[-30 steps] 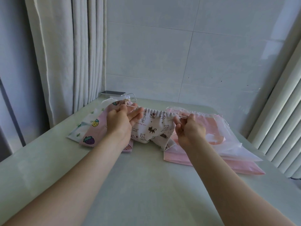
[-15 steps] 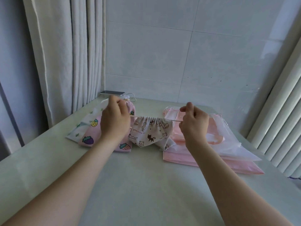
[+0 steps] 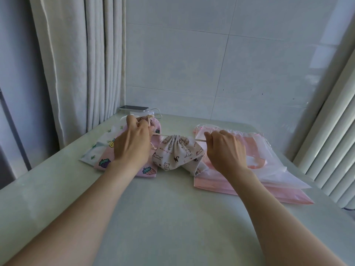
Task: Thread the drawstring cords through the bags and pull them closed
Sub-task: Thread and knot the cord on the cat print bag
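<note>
left hand (image 3: 132,144) has its fingers curled tight round one end of the cord (image 3: 161,134), and right hand (image 3: 224,150) pinches the other end, the two held well apart so the cord runs taut between them; at its middle sits the cat-print bag (image 3: 176,154), mouth gathered into a tight pucker, body resting on the table (image 3: 172,217) with its right corner over the pink plastic bags (image 3: 249,191). this bag looks nearly closed. the risk from here is an uneven tug: if one hand outpulls the other the cord may slide through the channel and slip out on the short side, or the light bag may lift and drag what lies beside it. the strawberry bag (image 3: 148,170) lies right under the left hand, its own tied cord near the knuckles, and i cannot tell whether those fingers have caught it too, which would snag both bags. further left a white printed bag (image 3: 94,152) peeks out; a phone (image 3: 134,108) sits on a white charger (image 3: 143,112) at the back edge by the curtain (image 3: 76,64), out of the way
</note>
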A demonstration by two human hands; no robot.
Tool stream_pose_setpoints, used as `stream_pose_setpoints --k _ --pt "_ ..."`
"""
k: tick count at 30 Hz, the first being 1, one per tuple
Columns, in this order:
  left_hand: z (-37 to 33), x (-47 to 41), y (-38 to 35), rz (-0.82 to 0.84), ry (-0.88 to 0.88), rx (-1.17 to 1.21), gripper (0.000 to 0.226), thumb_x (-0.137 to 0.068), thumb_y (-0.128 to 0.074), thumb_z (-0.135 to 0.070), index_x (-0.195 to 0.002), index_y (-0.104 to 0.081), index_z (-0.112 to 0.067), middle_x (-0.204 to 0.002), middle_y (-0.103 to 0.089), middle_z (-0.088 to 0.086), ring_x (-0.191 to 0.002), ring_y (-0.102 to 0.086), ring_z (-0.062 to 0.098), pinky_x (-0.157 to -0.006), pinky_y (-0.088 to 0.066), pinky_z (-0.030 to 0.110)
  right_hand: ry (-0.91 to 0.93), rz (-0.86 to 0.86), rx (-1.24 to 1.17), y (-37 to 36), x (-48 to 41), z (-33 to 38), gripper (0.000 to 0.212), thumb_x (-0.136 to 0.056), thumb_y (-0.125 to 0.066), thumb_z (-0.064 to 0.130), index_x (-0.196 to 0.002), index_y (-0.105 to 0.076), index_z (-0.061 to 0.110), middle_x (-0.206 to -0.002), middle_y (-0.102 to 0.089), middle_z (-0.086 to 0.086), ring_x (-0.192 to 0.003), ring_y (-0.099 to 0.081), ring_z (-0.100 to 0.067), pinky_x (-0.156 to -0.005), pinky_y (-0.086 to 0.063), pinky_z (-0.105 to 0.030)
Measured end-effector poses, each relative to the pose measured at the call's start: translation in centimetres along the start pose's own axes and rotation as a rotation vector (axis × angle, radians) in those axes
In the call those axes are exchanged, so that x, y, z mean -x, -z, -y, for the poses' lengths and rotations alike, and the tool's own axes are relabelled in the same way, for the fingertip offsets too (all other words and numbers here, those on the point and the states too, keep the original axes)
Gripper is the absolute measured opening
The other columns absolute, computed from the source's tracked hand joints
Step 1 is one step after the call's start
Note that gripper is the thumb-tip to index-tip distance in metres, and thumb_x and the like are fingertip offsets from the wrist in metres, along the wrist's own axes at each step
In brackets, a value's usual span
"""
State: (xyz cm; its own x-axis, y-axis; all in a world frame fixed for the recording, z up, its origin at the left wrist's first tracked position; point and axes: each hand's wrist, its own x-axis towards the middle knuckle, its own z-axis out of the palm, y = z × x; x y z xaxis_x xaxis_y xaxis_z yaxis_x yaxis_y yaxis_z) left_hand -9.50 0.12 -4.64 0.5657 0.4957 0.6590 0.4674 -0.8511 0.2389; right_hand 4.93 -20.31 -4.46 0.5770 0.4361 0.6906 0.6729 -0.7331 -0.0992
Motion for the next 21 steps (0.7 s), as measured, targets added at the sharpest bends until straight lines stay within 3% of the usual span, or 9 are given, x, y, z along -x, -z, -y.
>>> stream_pose_setpoints --k 2,7,11,14,17,19,21 --pt "-0.2 0.0 0.1 -0.03 0.0 0.002 0.028 -0.11 -0.042 -0.031 -0.098 -0.053 -0.009 -0.107 -0.039 0.01 -0.057 -0.039 0.022 -0.052 -0.035 0.038 -0.023 -0.009 0.029 0.4 0.1 0.0 0.052 -0.11 -0.039 0.038 -0.064 -0.042 0.014 -0.066 -0.047 -0.001 -0.058 -0.043 -0.028 -0.059 -0.039 -0.036" --pt "-0.1 0.1 0.1 -0.036 -0.041 0.126 0.029 -0.108 -0.039 -0.035 -0.099 -0.057 -0.014 -0.106 -0.037 0.006 -0.064 -0.045 0.023 -0.054 -0.037 0.032 -0.077 0.063 -0.124 0.1 0.0 0.5 0.054 -0.111 -0.04 0.038 -0.061 -0.035 0.018 -0.058 -0.042 0.001 -0.052 -0.044 -0.026 -0.047 -0.024 -0.032" --pt "0.4 0.1 0.0 -0.034 -0.142 0.107 0.013 -0.095 -0.054 -0.027 -0.092 -0.057 -0.015 -0.102 -0.037 0.004 -0.066 -0.045 0.022 -0.055 -0.037 0.03 0.059 0.138 -0.265 -0.8 0.5 0.5 0.049 -0.106 -0.045 0.031 -0.06 -0.046 0.013 -0.054 -0.05 -0.005 -0.05 -0.046 -0.028 -0.047 -0.041 -0.042" --pt "0.5 0.0 -0.9 -0.061 -0.232 0.041 0.015 -0.099 -0.054 -0.019 -0.103 -0.065 -0.011 -0.102 -0.052 0.006 -0.074 -0.049 0.024 -0.062 -0.038 0.034 0.101 0.234 -0.308 -0.5 0.9 0.6 0.041 -0.089 -0.041 0.038 -0.074 -0.073 0.015 -0.069 -0.072 0.0 -0.052 -0.054 -0.02 -0.061 -0.055 -0.041" --pt "0.5 -0.2 -1.2 -0.062 -0.224 -0.032 0.018 -0.094 -0.067 -0.012 -0.109 -0.075 -0.019 -0.105 -0.063 0.0 -0.094 -0.059 0.028 -0.082 -0.042 0.041 0.122 0.261 -0.302 0.4 1.1 0.9 0.03 -0.086 -0.058 0.023 -0.104 -0.082 0.017 -0.092 -0.079 -0.001 -0.082 -0.069 -0.025 -0.091 -0.053 -0.04" --pt "0.1 -0.3 -0.8 -0.086 -0.18 -0.065 0.018 -0.089 -0.075 -0.01 -0.104 -0.078 -0.02 -0.104 -0.056 0.004 -0.094 -0.055 0.029 -0.078 -0.043 0.042 0.129 0.221 -0.327 0.4 1.0 1.1 0.03 -0.085 -0.064 0.012 -0.11 -0.081 0.016 -0.103 -0.08 -0.001 -0.097 -0.07 -0.024 -0.095 -0.053 -0.041" --pt "-0.3 -0.2 -0.1 -0.106 -0.131 -0.09 0.015 -0.091 -0.074 -0.011 -0.101 -0.079 -0.02 -0.099 -0.051 0.008 -0.089 -0.052 0.032 -0.07 -0.046 0.044 0.138 0.186 -0.366 0.5 0.9 1.2 0.026 -0.086 -0.068 0.009 -0.107 -0.082 0.016 -0.105 -0.079 0.002 -0.096 -0.071 -0.019 -0.092 -0.056 -0.037"
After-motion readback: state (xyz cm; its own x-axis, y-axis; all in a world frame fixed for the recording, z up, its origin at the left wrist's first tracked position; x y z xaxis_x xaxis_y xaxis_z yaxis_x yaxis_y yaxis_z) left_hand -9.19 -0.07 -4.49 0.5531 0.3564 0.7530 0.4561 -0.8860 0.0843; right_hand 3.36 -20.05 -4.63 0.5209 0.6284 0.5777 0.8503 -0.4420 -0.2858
